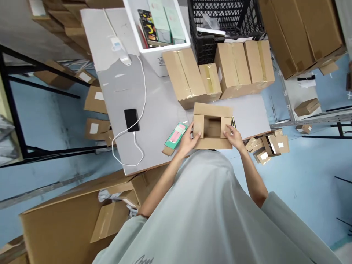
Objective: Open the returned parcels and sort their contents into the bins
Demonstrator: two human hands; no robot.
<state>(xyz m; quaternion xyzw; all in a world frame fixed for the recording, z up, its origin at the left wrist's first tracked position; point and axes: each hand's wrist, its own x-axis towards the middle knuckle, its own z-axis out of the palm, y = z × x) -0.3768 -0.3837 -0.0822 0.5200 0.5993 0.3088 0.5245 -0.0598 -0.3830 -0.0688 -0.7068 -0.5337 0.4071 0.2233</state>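
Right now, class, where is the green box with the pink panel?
In the head view, the green box lies on the table, just left of the open carton, beside the person's left hand.

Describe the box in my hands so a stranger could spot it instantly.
Find the gray table, then its taped cartons. Below these in view, the left hand and right hand hold a cardboard box. Unlike those shut cartons, its top is open.

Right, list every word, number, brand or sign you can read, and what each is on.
"3": on the black package in the white bin.
Too blurred or cut off: print on the shirt, green-and-pink box and pale green boxes; the bin's side mark; white carton labels.
No text visible on the open cardboard box.
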